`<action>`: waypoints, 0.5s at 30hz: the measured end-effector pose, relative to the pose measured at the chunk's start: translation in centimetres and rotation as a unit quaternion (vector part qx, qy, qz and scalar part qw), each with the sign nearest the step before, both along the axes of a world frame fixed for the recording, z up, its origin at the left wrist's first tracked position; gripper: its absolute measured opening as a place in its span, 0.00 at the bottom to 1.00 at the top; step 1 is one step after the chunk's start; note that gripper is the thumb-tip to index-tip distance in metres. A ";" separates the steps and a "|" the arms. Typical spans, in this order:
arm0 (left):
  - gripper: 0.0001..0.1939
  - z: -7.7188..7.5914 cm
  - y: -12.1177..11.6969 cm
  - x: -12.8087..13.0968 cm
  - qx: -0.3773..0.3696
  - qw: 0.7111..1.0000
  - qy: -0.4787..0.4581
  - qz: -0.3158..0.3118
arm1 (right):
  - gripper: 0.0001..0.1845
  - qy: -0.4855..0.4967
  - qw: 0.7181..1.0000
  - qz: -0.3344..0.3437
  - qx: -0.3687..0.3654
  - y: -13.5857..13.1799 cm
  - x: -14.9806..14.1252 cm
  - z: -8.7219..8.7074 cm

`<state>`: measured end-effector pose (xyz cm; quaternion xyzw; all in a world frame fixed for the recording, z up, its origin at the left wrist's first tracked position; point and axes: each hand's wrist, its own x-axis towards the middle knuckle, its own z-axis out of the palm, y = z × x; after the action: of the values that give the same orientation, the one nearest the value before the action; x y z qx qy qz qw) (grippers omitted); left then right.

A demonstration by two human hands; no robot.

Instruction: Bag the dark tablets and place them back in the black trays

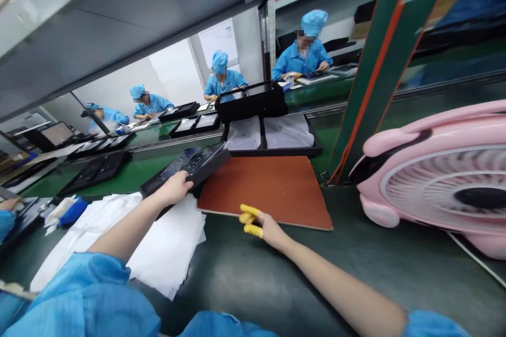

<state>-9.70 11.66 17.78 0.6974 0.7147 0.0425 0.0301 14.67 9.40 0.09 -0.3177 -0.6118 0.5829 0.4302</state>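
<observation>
My left hand (176,188) grips the near edge of a black tray (207,164), which is tilted and holds dark flat parts. The far end of this tray overlaps the corner of a reddish-brown board (272,184). My right hand (269,229), with yellow finger cots on several fingers, hovers by the near edge of the board. Its fingers are slightly curled and apart, and nothing shows between them. Loose white sheets (166,253) lie below my left hand. Whether the tray's underside touches them is hidden.
Behind the board, a black two-compartment tray (316,142) holds translucent sheets. A pink fan (446,168) stands at the right, beside a green post (369,68). Black trays (95,171) line the left bench. Several co-workers in blue sit across, and another person's sleeve (6,224) enters at left.
</observation>
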 end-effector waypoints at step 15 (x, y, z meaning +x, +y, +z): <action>0.19 -9.8 -6.9 -4.7 0.231 0.863 -0.271 0.357 | 0.05 0.257 0.884 -0.194 -0.339 -0.2 -0.2 3.5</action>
<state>-14.42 4.76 8.00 0.3424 0.8482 0.4018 0.0429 14.51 9.22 3.61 -0.3952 -0.1710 0.7205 0.5435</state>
